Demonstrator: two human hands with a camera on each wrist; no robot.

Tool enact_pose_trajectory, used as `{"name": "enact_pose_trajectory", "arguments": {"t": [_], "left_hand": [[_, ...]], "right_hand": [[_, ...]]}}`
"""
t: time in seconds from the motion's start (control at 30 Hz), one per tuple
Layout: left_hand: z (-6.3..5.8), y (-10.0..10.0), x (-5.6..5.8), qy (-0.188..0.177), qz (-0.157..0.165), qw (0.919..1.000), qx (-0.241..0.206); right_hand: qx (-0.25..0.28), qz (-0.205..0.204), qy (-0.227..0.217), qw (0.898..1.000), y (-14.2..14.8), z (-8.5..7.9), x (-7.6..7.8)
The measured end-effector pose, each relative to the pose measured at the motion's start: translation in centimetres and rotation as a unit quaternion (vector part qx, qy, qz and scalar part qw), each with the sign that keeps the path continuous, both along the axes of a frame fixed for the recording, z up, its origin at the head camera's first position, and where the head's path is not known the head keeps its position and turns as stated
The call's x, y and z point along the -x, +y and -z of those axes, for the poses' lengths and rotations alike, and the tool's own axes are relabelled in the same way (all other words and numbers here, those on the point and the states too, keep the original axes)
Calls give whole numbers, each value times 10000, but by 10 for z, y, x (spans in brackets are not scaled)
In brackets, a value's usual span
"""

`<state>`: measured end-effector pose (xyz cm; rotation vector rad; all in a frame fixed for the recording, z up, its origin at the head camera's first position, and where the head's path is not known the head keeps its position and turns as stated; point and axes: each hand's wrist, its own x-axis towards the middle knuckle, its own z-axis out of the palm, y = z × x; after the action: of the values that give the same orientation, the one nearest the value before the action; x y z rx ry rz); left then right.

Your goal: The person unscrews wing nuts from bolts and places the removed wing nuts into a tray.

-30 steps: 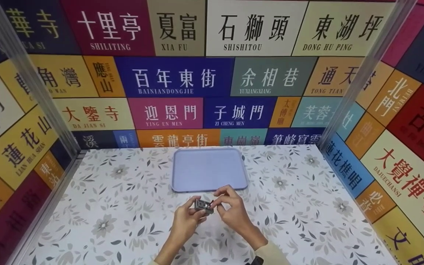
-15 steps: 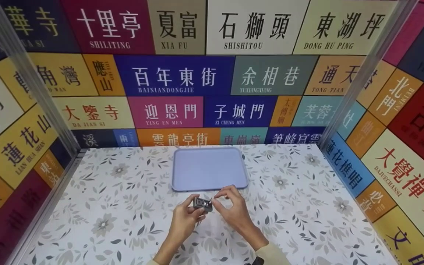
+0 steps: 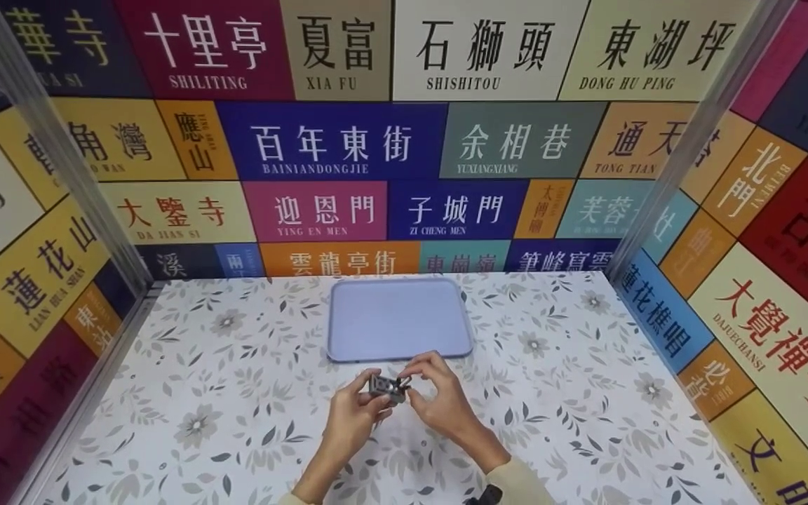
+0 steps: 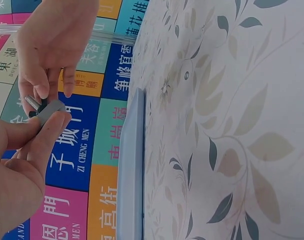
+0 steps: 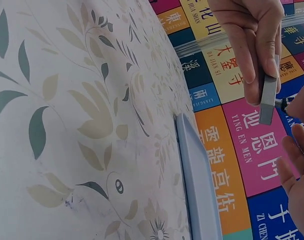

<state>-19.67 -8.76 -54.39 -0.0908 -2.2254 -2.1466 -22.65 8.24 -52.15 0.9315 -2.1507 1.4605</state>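
As my left hand point(image 3: 349, 415) is gripping a grey oblong block point(image 5: 267, 102), slackening my right hand point(image 3: 446, 403) could drop its pinched metal bolt point(image 4: 32, 102).

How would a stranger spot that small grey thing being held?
Find the flat lilac tray on the flower-patterned table, then look just in front of it, toward the person. There the left hand grips a small grey block close to the right hand. Unlike the tray, it's boxy and held above the table.
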Motion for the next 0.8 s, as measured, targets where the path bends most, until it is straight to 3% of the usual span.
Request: {"name": "enact_pose_trajectory", "arguments": {"t": [0.23,0.8], "left_hand": [[1,2,0,-88,40,9999,-31],[2,2,0,-125,9,9999,53]], "right_hand": [[-8,-176,287,9994,-1,1,2],[146,71,547,9984,-3,6,3]]}}
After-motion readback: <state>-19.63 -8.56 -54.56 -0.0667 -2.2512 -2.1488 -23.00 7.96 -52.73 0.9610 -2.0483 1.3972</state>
